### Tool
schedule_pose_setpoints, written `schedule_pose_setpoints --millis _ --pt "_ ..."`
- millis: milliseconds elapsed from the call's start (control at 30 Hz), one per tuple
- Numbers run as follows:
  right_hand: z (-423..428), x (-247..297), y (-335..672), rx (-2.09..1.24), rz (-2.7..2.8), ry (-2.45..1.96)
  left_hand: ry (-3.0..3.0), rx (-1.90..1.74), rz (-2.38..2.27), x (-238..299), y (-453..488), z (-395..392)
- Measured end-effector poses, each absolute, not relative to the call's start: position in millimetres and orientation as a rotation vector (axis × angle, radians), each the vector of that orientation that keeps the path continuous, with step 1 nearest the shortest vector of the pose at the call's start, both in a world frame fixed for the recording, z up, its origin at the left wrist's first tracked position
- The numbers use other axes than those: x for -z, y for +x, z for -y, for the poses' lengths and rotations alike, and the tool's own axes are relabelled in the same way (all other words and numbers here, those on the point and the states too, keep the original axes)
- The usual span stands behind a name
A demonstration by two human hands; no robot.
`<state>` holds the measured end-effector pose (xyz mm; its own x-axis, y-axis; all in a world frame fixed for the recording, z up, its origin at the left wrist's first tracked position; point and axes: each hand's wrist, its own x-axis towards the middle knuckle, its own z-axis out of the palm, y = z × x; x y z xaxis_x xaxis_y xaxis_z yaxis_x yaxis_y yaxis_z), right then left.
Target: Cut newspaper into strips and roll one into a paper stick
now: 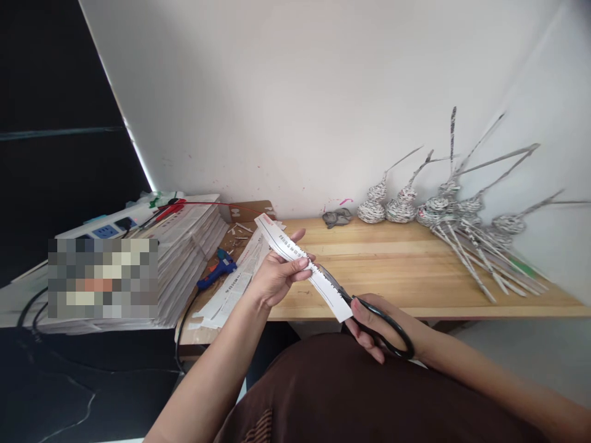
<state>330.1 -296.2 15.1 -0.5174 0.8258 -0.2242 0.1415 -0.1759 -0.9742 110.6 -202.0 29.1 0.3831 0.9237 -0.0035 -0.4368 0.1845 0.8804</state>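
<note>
Between the thumb and fingers of my left hand (pixel 281 271) is a long white paper strip (pixel 325 289) with printed characters, slanting down to the right. Its upper edge looks notched. My right hand (pixel 373 326) is wrapped round the black handles of a pair of scissors (pixel 388 326). The scissor blades lie along the strip's upper right edge, pointing toward my left hand. Whether the blades are fully closed is hard to make out. Left of my left hand, more cut newspaper strips (pixel 240 277) lie on the wooden table (pixel 346 252).
A blue glue gun (pixel 217 271) rests beside a tall stack of newspapers (pixel 198 246) at left. On the stack sits a power strip (pixel 115 227). Several woven paper gourds (pixel 372 209) with long stems stand along the wall, near rolled paper sticks (pixel 466 264). A grey crumpled object (pixel 337 217) lies at the back.
</note>
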Motion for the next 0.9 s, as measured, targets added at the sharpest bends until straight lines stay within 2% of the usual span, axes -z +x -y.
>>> schedule_pose_setpoints --millis 167,900 --pt "292.8 -5.3 326.9 -1.838 1.455 -0.983 0.973 -1.070 -0.612 -26.2 117.0 206.3" --pt "296.0 -9.0 329.5 -1.842 1.499 -0.968 1.046 -1.124 -0.666 -25.5 111.4 208.0"
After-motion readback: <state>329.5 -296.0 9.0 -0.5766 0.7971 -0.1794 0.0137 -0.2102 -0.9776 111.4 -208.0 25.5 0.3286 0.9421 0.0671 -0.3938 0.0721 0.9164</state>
